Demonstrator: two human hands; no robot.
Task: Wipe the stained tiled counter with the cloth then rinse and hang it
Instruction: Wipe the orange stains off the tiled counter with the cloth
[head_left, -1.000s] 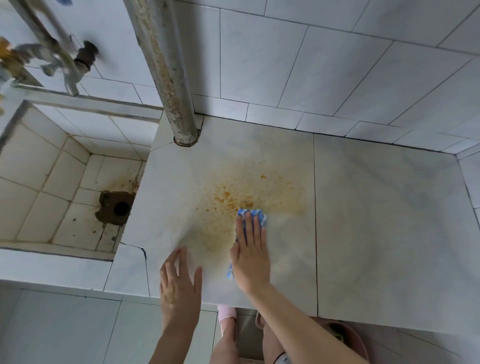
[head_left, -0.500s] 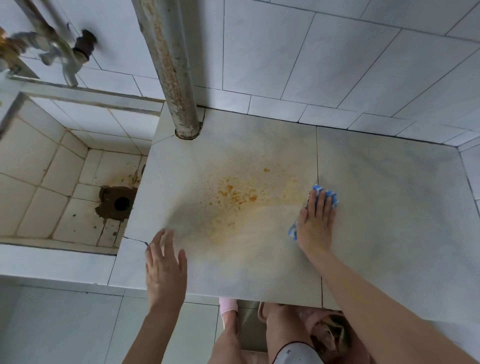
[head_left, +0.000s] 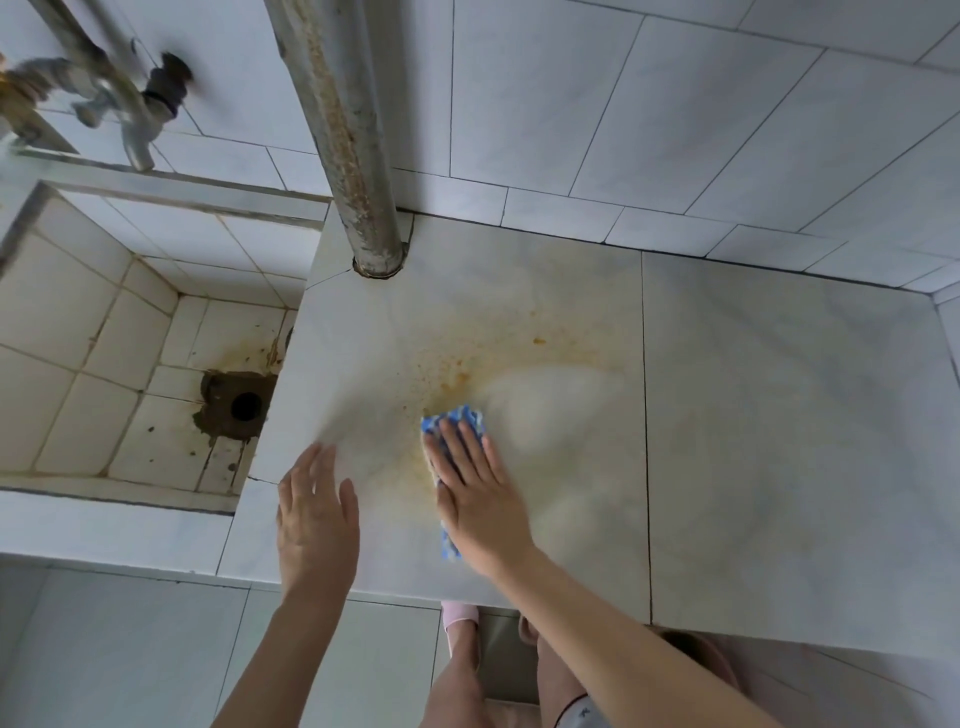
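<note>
The pale tiled counter (head_left: 779, 441) carries an orange-brown stain (head_left: 467, 364) of specks and smears at its middle. A blue-and-white cloth (head_left: 460, 417) lies flat on the stain's near edge. My right hand (head_left: 475, 499) presses on the cloth with straight fingers and covers most of it; only its far end and a strip by my wrist show. My left hand (head_left: 317, 514) rests flat on the counter near the front left corner, fingers straight, apart from the cloth.
A rusty vertical pipe (head_left: 343, 135) goes through the counter at the back. To the left lies a sunken tiled sink (head_left: 104, 332) with a dirty drain hole (head_left: 244, 405). A metal tap (head_left: 124, 104) sticks out of the tiled wall above the sink.
My right hand has swept the cloth from the counter's middle seam back to the left, onto the stain. My left hand has stayed near the front left corner.
</note>
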